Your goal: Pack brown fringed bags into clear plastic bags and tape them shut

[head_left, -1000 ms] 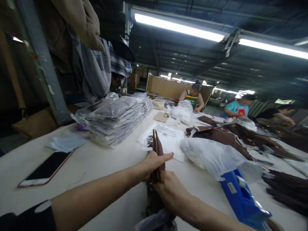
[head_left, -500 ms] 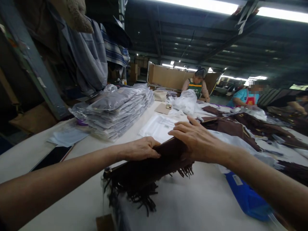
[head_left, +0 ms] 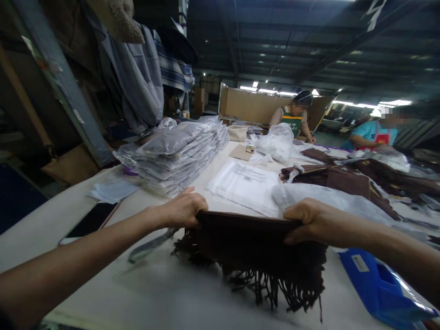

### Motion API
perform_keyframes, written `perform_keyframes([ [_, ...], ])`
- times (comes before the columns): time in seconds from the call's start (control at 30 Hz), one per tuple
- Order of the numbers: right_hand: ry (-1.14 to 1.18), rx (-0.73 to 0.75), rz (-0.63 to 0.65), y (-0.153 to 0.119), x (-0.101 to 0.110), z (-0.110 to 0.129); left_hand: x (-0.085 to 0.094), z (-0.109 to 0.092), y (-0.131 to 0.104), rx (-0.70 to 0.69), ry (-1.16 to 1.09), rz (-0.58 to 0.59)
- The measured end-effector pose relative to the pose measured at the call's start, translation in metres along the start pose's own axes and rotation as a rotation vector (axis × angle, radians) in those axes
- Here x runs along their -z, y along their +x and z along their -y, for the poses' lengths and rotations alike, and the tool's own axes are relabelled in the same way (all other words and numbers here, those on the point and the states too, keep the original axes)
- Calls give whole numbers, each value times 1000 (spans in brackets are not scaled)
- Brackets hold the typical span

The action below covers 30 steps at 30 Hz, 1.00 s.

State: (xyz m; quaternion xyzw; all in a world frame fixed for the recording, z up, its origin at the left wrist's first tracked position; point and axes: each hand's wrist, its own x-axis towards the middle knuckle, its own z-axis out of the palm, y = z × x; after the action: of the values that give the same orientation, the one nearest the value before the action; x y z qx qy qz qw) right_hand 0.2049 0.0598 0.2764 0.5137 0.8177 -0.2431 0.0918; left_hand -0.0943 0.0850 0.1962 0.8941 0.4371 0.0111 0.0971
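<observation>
A dark brown fringed bag [head_left: 254, 243] with a zipper along its top edge hangs between my hands over the white table. My left hand [head_left: 189, 207] is closed on the bag's upper left corner. Gripping the top edge near its right end is my right hand [head_left: 305, 220], thumb on the near side. The fringe dangles loose along the bottom. Just beyond the bag lies a stack of clear plastic bags [head_left: 245, 185] with a printed label.
Packed grey items in plastic form a tall pile [head_left: 178, 153] at left, near a phone [head_left: 90, 222]. A blue plastic bin [head_left: 381, 286] sits at right. Brown bags [head_left: 347, 183] lie beyond it. Two people [head_left: 292, 119] work across the table.
My right hand has moved right and down, from over the bag to its top edge. My left hand has shifted slightly left. The bag is now spread wide and level.
</observation>
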Motion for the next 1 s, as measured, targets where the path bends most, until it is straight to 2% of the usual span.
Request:
perform_keyframes([
  [0.1,-54,-5,-28,1,-2,-15,0,1,7,26,44,31],
  [0.2,-155,14,-91,5,3,-28,16,2,18,32,94,-12],
  [0.3,-274,17,-180,11,12,-38,41,7,30,43,206,-113],
  [0.43,-461,4,-364,17,25,-42,70,17,44,33,381,-263],
  [0.53,-533,-8,-494,21,28,-39,81,24,48,-27,500,-345],
  [0.6,-613,24,-582,26,22,-39,79,31,48,-134,649,-442],
  [0.67,-684,65,-647,32,5,-40,66,38,44,-292,819,-578],
  [0.73,-710,88,-667,37,-26,-42,42,41,34,-420,906,-667],
  [0.8,-715,136,-705,39,-69,-45,6,40,20,-486,904,-681],
  [0.87,-730,273,-844,37,-118,-46,-36,35,2,-526,878,-693],
  [0.93,-713,345,-904,31,-165,-45,-79,29,-19,-513,779,-706],
  [1.0,-681,362,-915,24,-200,-43,-116,23,-40,-442,669,-727],
])
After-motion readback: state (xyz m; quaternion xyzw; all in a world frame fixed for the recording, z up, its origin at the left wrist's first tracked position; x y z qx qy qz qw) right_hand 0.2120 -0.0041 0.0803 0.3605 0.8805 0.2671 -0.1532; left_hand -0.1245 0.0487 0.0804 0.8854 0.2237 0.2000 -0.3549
